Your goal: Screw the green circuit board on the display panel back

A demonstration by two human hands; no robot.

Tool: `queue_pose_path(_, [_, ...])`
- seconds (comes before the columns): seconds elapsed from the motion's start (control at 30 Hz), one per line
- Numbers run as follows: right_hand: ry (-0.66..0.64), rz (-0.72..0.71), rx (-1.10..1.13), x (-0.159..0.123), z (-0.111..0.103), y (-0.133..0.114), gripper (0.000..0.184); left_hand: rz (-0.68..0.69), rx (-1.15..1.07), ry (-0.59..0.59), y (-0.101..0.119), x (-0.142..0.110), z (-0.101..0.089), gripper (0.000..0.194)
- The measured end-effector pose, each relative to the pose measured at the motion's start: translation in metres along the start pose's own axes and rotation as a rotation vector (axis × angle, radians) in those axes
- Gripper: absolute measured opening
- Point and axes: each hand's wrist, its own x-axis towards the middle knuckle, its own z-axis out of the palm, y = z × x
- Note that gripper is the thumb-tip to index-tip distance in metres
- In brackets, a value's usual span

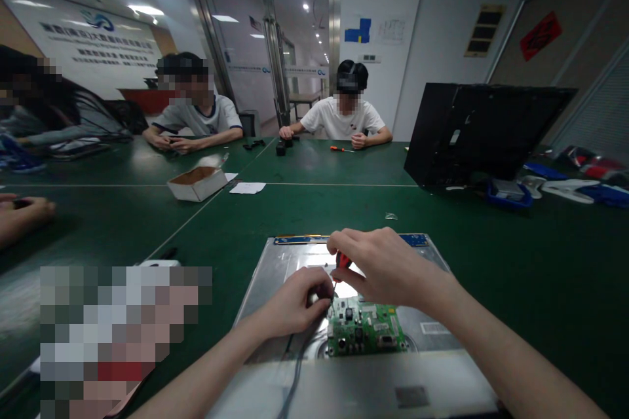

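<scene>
Green board: one; right hand: one screwdriver.

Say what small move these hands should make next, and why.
Probably check that the red-handled screwdriver is seated before turning it: the right hand holds it, shaft slanting down near the far left corner of the green circuit board, and fingers of the left hand crowd its tip, hiding the contact.

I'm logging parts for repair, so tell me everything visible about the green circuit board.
The green circuit board is roughly rectangular, with dark and pale components. It lies flat, component side up, on a metal panel. The left hand and the tip of the red-handled screwdriver are near its far left corner; whether either touches it is unclear.
</scene>
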Motion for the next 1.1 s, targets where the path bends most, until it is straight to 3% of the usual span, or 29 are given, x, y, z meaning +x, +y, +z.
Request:
queue_pose_path(0.37, [0.015,-0.013,0.086,-0.0028,0.0021,0.0070,0.029,-0.005,0.006,-0.003,0.0037,0.0018,-0.0018,0.007])
queue_pose_path(0.57, [0.005,0.026,0.002,0.0011,0.0016,0.0020,0.013,-0.002,-0.002,0.007,0.0017,0.0001,0.0004,0.012])
queue_pose_path(0.9, [-0.014,-0.023,0.120,-0.0015,0.0016,0.0037,0.022,0.009,-0.001,0.004,0.0016,0.0010,-0.0006,0.012])
queue_pose_path(1.1, [0.004,-0.011,-0.020,0.0008,0.0013,-0.0004,0.012,0.015,-0.012,0.028,0.0006,-0.0003,0.0013,0.017])
